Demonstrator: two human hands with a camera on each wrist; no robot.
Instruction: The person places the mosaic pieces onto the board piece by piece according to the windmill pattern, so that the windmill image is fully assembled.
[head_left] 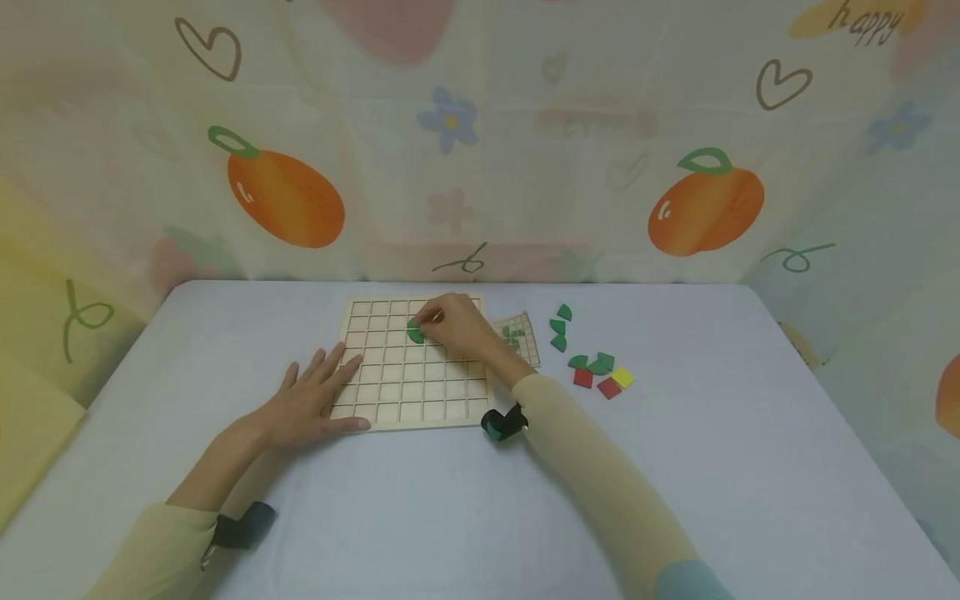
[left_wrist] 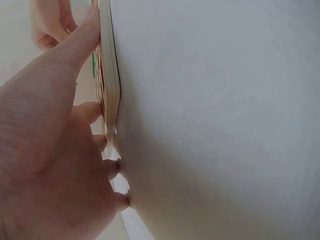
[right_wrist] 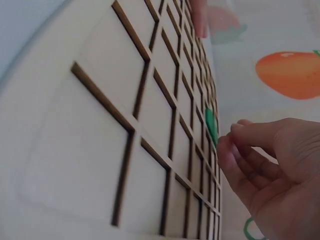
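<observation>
A square wooden grid board [head_left: 378, 392] lies on the table. My left hand [head_left: 303, 408] rests with fingers spread at its left edge, the thumb along the front corner; the left wrist view shows that thumb [left_wrist: 82, 37] against the board's side. Over the board's upper middle, my right hand [head_left: 457, 325] pinches a green quarter-circle piece between thumb and fingertips, mostly hidden by the fingers. Green [head_left: 416, 335] shows on the grid just beneath. From the right wrist view, green [right_wrist: 210, 125] stands beside the fingertips of the right hand [right_wrist: 275, 170].
A small pattern card [head_left: 525, 337] with a green design on a grid lies partly under the right forearm. Right of it are several loose green pieces [head_left: 564, 312], two red squares [head_left: 583, 378] and a yellow square [head_left: 622, 378]. A printed curtain [head_left: 495, 200] hangs behind the table.
</observation>
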